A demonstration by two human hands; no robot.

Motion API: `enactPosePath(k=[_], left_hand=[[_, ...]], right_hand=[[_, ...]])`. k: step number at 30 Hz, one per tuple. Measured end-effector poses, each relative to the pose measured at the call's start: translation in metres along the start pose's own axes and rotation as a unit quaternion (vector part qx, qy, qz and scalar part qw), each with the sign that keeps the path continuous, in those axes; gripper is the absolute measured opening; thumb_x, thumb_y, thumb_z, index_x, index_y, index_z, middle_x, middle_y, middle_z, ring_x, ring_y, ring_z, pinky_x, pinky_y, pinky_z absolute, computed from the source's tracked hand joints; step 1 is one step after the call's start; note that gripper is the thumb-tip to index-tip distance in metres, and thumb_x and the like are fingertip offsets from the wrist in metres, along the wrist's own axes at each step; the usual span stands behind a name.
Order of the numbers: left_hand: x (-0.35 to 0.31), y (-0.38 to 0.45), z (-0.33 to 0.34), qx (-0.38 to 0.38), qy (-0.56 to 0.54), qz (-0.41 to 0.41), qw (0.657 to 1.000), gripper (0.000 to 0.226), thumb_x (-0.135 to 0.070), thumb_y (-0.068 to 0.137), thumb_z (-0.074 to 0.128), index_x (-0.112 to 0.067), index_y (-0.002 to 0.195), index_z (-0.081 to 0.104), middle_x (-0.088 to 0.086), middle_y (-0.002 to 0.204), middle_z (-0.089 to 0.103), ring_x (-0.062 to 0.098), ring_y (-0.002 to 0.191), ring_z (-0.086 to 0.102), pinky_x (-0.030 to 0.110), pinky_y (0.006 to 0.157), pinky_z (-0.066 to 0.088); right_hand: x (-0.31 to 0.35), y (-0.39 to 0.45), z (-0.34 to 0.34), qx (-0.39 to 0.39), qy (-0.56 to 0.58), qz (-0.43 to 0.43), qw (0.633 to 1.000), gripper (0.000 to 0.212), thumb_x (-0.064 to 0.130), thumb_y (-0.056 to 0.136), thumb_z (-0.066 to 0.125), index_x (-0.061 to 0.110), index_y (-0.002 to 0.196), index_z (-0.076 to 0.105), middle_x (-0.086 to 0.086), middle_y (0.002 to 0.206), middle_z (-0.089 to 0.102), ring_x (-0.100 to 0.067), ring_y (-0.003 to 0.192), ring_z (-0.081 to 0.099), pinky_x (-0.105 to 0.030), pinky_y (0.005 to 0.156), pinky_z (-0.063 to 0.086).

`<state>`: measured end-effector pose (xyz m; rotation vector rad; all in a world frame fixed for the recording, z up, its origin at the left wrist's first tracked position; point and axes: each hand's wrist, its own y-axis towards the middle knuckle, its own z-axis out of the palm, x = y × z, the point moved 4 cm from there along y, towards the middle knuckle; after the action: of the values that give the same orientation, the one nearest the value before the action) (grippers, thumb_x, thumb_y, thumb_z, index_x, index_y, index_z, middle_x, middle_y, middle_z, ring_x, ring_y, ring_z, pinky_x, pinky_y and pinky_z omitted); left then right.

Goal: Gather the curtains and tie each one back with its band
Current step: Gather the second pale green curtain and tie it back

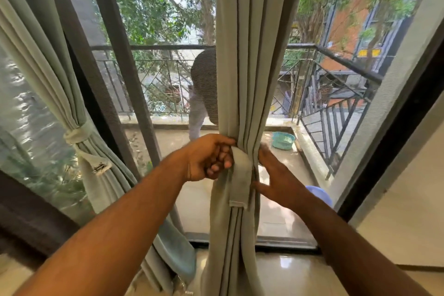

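A: Main obj = center curtain (249,67), hangs mid-frame top to bottom, bunched into a narrow column at mid-height. Its band (240,175) is wrapped at the bunch, loose tail hanging just below center.

B: Handling?

A: Soft, limp cloth, prob. mod. heavy since it's a long drape. Folds will spring apart if let go. Band is same soft fabric, flat strip, not slippery by the look. Best hold, imo: pinch the band ends right at the gathered waist, not the tail, keep the pleats squeezed while tying.

B: Grips?

A: Left hand (209,158) is at the bunch's left side, fingers curled closed on the band's top edge plus the curtain edge. Right hand (274,175) is on the bunch's right side, fingers spread, palm flat, touching or just beside the cloth; blurry, no closed hold seen. Whether its fingertips catch the band behind the fold, can't tell.

B: Other curtain?

A: Left curtain (60,79), left of frame, already gathered, tied band (78,133) knotted on it w/ a tag end below. So approx. half done, judging by that.

B: Surroundings?

A: Dark window frame (120,67) between the two, balcony railing (336,74) behind the glass, teal basin (283,140) on the balcony floor right of center. Someone's partly visible outside, behind the curtain.
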<state>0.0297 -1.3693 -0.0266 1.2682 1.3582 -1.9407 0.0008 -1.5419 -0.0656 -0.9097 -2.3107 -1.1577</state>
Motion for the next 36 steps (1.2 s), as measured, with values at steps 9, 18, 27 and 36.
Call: enactPosePath(k=[9,18,27,36], left_hand=[[0.001,-0.002,0.026,0.005,0.074,0.031,0.997,0.023,-0.022,0.092,0.048,-0.012,0.074,0.058,0.005,0.052,0.052,0.011,0.033,0.034,0.016,0.036,0.026],[-0.001,0.001,0.019,-0.145,0.206,0.324,0.912,0.073,-0.047,0.063,0.081,-0.038,0.123,0.041,-0.008,0.129,0.053,0.002,0.114,0.056,0.021,0.091,0.048],[0.025,0.031,0.026,-0.033,-0.019,0.299,0.954,0.063,-0.021,0.062,0.082,-0.008,0.120,0.063,0.010,0.116,0.071,0.027,0.110,0.066,0.033,0.090,0.055],[0.027,0.030,0.081,-0.154,0.049,0.401,0.902,0.083,0.013,0.060,0.085,0.006,0.131,0.041,0.014,0.112,0.063,0.015,0.104,0.064,0.023,0.081,0.055]], right_hand=[[-0.011,-0.009,-0.002,-0.199,0.130,0.107,0.965,0.037,0.014,0.097,0.050,0.045,0.113,0.062,0.029,0.105,0.066,0.012,0.100,0.059,-0.020,0.089,0.048],[-0.014,0.008,-0.024,-0.233,0.248,0.149,0.928,0.015,0.032,0.096,0.052,0.035,0.096,0.067,0.025,0.094,0.070,0.012,0.091,0.063,-0.002,0.076,0.044],[-0.040,0.000,-0.039,-0.146,0.481,0.295,0.812,0.047,0.039,0.072,0.073,0.015,0.111,0.063,-0.009,0.113,0.066,-0.023,0.104,0.061,-0.037,0.086,0.047],[-0.014,0.022,-0.054,0.003,-0.029,0.252,0.967,0.022,0.016,0.090,0.059,-0.001,0.089,0.072,-0.022,0.087,0.071,-0.035,0.087,0.067,-0.049,0.080,0.053]])
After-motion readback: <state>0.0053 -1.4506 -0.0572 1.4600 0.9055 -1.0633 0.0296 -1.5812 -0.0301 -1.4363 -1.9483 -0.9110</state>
